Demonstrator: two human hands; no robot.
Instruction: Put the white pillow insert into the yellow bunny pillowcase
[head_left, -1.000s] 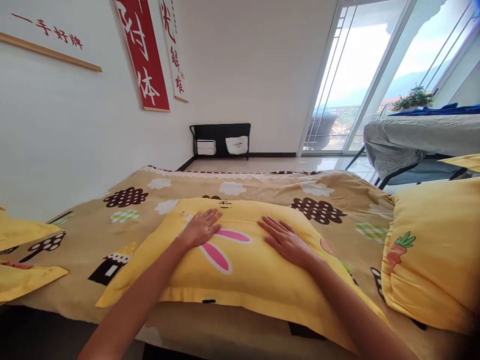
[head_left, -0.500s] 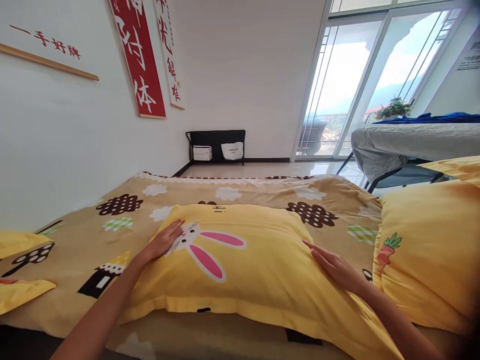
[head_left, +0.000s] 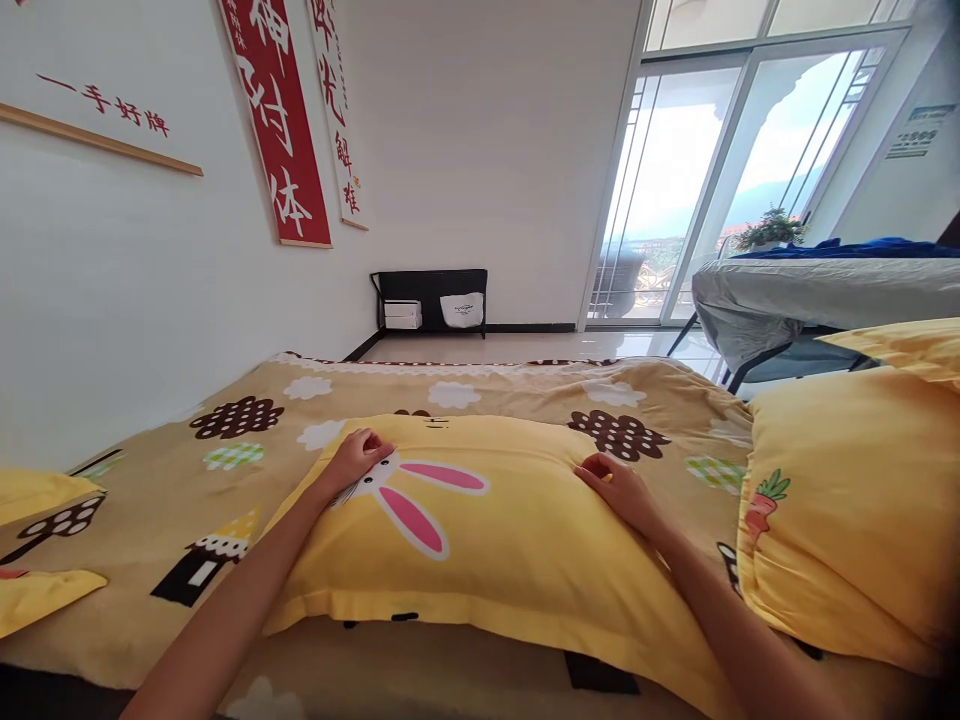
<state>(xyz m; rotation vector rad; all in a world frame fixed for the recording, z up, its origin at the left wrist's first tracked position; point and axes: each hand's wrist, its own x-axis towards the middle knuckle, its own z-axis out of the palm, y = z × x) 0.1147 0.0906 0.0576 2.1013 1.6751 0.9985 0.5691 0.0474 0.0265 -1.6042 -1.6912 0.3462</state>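
A yellow pillow [head_left: 517,530] with a white rabbit and pink ears lies flat before me on a bed. Over the left part of the rabbit's face, my left hand [head_left: 364,457] has its fingers curled down onto the pillowcase, gripping the cloth. My right hand [head_left: 613,490] is at the pillow's far right part, thumb and fingers closed on the fabric there. Part of the rabbit's face is hidden beneath my left hand. The undersides of both hands' fingers are partly out of sight.
A tan patterned bedspread [head_left: 247,375] lies beneath the pillow. At the right stands another yellow pillow [head_left: 847,520] with a carrot print; yellow cloth [head_left: 52,600] shows at the left edge. Beyond are a black rack [head_left: 424,290], a grey-covered table [head_left: 832,290] and glass doors [head_left: 675,190].
Both hands went from lying flat with stretched fingers to curled fingers on the pillow. My right hand moved slightly left and farther away; my left moved slightly right. The view tilted up a little.
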